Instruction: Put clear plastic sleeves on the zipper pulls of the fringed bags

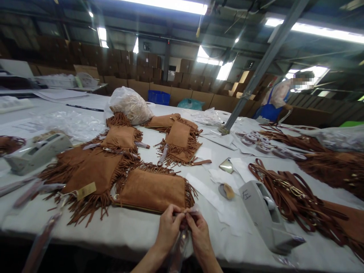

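At the near edge of the white-covered desk (127, 232), the left hand (170, 226) and right hand (199, 228) meet, each grip closed with thumb against fingers, on the upper end of a long brown strap in clear plastic (180, 248). Just beyond lies a brown suede rectangular pouch with fringed sides (155, 188). A grey tape dispenser (257, 206) stands rightward, near that edge.

Dark handwritten character (246, 195) on grey tape dispenser (257, 218), reading uncertain; tan tag (86, 191) illegible.
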Tool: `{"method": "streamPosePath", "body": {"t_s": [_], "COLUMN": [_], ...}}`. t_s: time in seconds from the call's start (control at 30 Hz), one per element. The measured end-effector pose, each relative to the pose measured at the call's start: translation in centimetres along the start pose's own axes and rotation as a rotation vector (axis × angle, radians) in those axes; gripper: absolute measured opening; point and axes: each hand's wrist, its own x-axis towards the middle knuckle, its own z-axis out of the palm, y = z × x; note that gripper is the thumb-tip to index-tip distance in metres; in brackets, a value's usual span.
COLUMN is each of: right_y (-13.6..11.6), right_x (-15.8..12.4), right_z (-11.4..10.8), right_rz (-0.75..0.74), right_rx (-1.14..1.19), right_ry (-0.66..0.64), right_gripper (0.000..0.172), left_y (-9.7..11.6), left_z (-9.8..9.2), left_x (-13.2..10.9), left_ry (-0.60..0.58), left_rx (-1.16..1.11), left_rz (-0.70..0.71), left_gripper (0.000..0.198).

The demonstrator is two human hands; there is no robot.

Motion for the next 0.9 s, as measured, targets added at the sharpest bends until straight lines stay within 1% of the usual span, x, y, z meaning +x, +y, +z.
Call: {"method": "streamPosePath", "body": {"t_s": [0.03,0.1,0.17,0.2,0.23,0.3,0.37,0.43,0.5,0.57,0.67,0.73,0.8,0.83,0.87,0.9], "right_y": [0.1,0.1,0.1,0.1,0.1,0.2,0.3,0.4,0.5,0.4,0.2,0.0,-0.3,-0.4,-0.5,-0.6], "right_x": [0.0,0.1,0.3,0.4,0.4,0.5,0.6,0.8,1.0,1.3,1.6,1.5,1.2,1.0,0.7,0.3], "right_z": [-0.1,-0.3,-0.4,-0.4,-0.4,-0.1,0.2,0.5,0.6,0.7,0.7,0.8,0.7,0.6,0.4,0.2], "right_rz": [0.007,0.018,0.018,0.018,0.023,0.048,0.081,0.107,0.130,0.149,0.154,0.137,0.089,0.048,-0.002,-0.064], "right_rx": [0.011,-0.002,-0.039,-0.050,-0.052,-0.031,-0.011,-0.004,0.001,0.015,-0.004,-0.061,-0.135,-0.185,-0.253,-0.338], "right_ry": [-0.024,-0.063,-0.057,-0.034,-0.003,0.061,0.114,0.167,0.216,0.241,0.233,0.200,0.133,0.099,0.068,0.037], "right_gripper": [0.035,0.033,0.031,0.030,0.030,0.030,0.031,0.032,0.034,0.035,0.037,0.039,0.038,0.038,0.037,0.036], "left_y": [0.0,-0.1,-0.1,-0.2,-0.2,-0.3,-0.3,-0.4,-0.6,-0.8,-0.9,-0.7,-0.6,-0.7,-0.9,-1.1], "left_z": [-0.1,-0.4,-0.4,-0.3,-0.2,0.1,0.3,0.5,0.7,0.7,0.4,0.0,-0.6,-1.0,-1.3,-1.8], "left_x": [0.2,0.5,0.7,0.6,0.5,0.1,-0.5,-1.0,-1.3,-1.4,-1.4,-1.7,-2.5,-3.1,-3.7,-4.4], "left_ry": [-0.022,-0.136,-0.231,-0.233,-0.197,-0.072,-0.015,-0.045,-0.098,-0.138,-0.218,-0.278,-0.324,-0.323,-0.294,-0.233], "left_rx": [-0.068,-0.174,-0.199,-0.183,-0.141,0.003,0.193,0.376,0.548,0.718,0.863,0.841,0.701,0.584,0.443,0.286], "left_rz": [-0.044,-0.115,-0.153,-0.157,-0.136,-0.017,0.169,0.344,0.463,0.532,0.553,0.515,0.469,0.445,0.407,0.334], "left_gripper": [0.021,0.034,0.031,0.027,0.024,0.021,0.022,0.026,0.030,0.036,0.046,0.052,0.058,0.058,0.055,0.049]}}
